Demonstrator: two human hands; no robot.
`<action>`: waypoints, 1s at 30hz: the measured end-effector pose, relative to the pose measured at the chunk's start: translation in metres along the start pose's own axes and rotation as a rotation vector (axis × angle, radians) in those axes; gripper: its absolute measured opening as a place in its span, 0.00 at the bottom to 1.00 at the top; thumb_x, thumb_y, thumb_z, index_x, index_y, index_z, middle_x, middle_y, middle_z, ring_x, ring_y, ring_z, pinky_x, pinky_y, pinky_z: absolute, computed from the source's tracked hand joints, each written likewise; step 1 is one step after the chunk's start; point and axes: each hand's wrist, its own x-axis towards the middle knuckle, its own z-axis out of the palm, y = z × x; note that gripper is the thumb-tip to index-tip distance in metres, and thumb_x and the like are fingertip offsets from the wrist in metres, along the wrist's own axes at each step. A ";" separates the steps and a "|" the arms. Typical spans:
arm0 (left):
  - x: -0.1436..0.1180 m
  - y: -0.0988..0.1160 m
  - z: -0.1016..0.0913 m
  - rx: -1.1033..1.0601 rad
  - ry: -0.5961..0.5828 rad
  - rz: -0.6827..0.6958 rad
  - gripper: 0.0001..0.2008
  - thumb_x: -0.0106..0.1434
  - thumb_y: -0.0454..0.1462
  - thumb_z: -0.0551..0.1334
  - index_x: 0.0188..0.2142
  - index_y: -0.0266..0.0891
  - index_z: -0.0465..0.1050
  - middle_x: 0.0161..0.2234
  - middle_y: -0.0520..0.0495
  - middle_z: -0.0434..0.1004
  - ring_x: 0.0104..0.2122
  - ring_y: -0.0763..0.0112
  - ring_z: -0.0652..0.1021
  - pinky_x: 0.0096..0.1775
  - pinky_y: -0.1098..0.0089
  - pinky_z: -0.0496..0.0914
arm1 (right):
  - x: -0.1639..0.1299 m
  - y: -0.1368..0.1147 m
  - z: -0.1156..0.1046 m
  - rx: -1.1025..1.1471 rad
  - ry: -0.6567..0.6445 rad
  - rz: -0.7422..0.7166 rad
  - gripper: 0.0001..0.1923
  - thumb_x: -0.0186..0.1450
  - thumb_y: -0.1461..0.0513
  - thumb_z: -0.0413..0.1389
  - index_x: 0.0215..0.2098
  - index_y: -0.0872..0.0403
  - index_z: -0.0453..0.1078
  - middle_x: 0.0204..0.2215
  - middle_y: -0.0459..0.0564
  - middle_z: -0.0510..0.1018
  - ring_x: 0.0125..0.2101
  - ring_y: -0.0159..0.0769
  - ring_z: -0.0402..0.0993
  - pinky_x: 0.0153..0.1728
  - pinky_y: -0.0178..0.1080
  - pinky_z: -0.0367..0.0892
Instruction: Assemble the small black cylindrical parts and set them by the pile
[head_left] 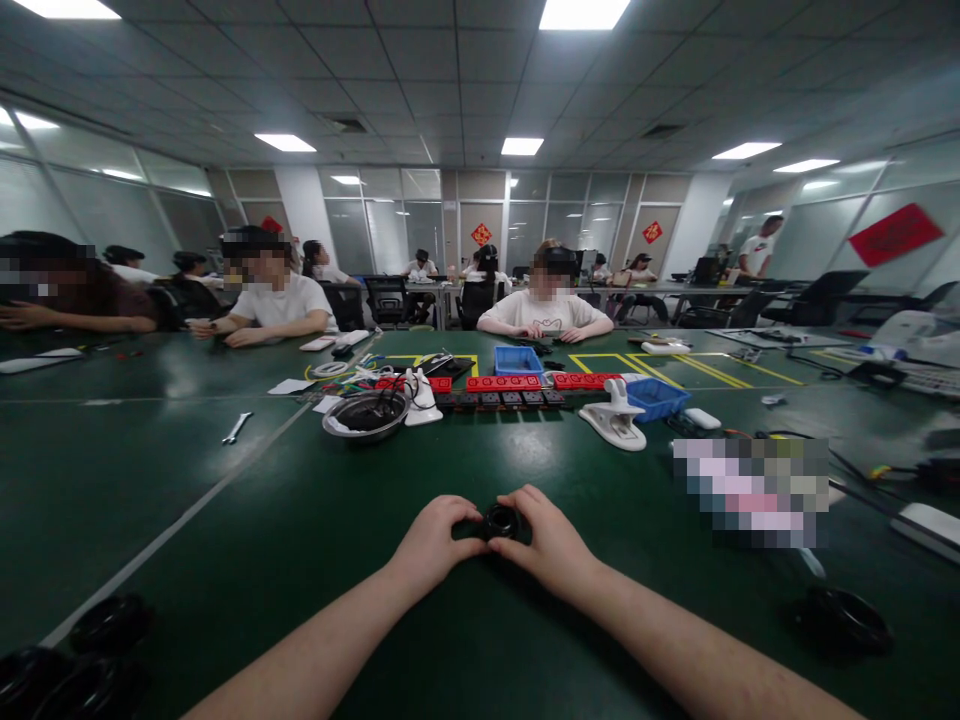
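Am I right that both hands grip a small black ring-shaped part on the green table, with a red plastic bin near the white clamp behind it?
Not quite. In the head view the left hand and right hand do grip the black ring-shaped part on the green table, but the bin by the white clamp is blue, not red.

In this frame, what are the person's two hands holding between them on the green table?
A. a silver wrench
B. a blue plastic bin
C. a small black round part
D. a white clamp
C: the left hand and right hand both grip a small black round part between their fingertips.
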 end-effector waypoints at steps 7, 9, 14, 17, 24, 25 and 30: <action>-0.003 0.006 0.000 0.014 -0.086 0.051 0.08 0.52 0.41 0.60 0.32 0.45 0.73 0.39 0.54 0.74 0.46 0.68 0.68 0.48 0.68 0.59 | -0.001 -0.001 0.005 -0.097 0.053 0.017 0.19 0.51 0.58 0.57 0.40 0.55 0.62 0.35 0.50 0.66 0.35 0.36 0.65 0.37 0.38 0.62; -0.005 0.011 0.001 0.039 -0.085 0.038 0.10 0.52 0.43 0.60 0.33 0.45 0.73 0.40 0.53 0.73 0.48 0.67 0.66 0.50 0.66 0.58 | -0.001 -0.002 0.004 -0.112 0.057 0.031 0.19 0.51 0.58 0.57 0.40 0.55 0.62 0.35 0.50 0.66 0.35 0.36 0.65 0.36 0.38 0.63; -0.009 0.025 0.007 0.141 -0.032 -0.034 0.13 0.49 0.45 0.60 0.34 0.44 0.72 0.42 0.50 0.72 0.50 0.61 0.64 0.52 0.57 0.52 | -0.003 -0.005 0.005 -0.142 0.097 0.039 0.18 0.51 0.58 0.57 0.38 0.55 0.63 0.33 0.50 0.67 0.36 0.37 0.65 0.37 0.39 0.62; -0.010 0.030 0.012 0.159 -0.009 -0.065 0.15 0.49 0.42 0.60 0.38 0.43 0.70 0.43 0.49 0.72 0.50 0.61 0.64 0.52 0.57 0.51 | -0.003 -0.008 0.007 -0.141 0.121 0.057 0.16 0.50 0.58 0.57 0.36 0.55 0.63 0.33 0.50 0.67 0.36 0.37 0.64 0.37 0.39 0.62; -0.006 0.023 0.012 0.109 -0.006 -0.063 0.20 0.46 0.37 0.62 0.42 0.42 0.69 0.43 0.48 0.71 0.49 0.60 0.64 0.52 0.58 0.52 | -0.003 -0.008 0.005 -0.028 0.057 0.008 0.17 0.49 0.59 0.59 0.36 0.55 0.63 0.32 0.48 0.66 0.34 0.36 0.63 0.35 0.38 0.61; -0.005 0.021 0.009 0.076 -0.040 -0.028 0.21 0.46 0.38 0.63 0.42 0.42 0.69 0.43 0.47 0.70 0.49 0.59 0.64 0.52 0.59 0.54 | -0.002 -0.008 0.003 -0.007 0.026 -0.007 0.17 0.48 0.58 0.59 0.35 0.55 0.64 0.32 0.47 0.66 0.34 0.35 0.63 0.34 0.37 0.61; 0.001 0.007 -0.006 -0.022 -0.290 0.150 0.25 0.42 0.44 0.65 0.42 0.45 0.69 0.48 0.49 0.64 0.52 0.57 0.58 0.53 0.59 0.52 | 0.000 -0.007 -0.012 0.104 -0.198 -0.131 0.19 0.46 0.58 0.62 0.35 0.54 0.65 0.31 0.45 0.66 0.32 0.33 0.63 0.32 0.34 0.60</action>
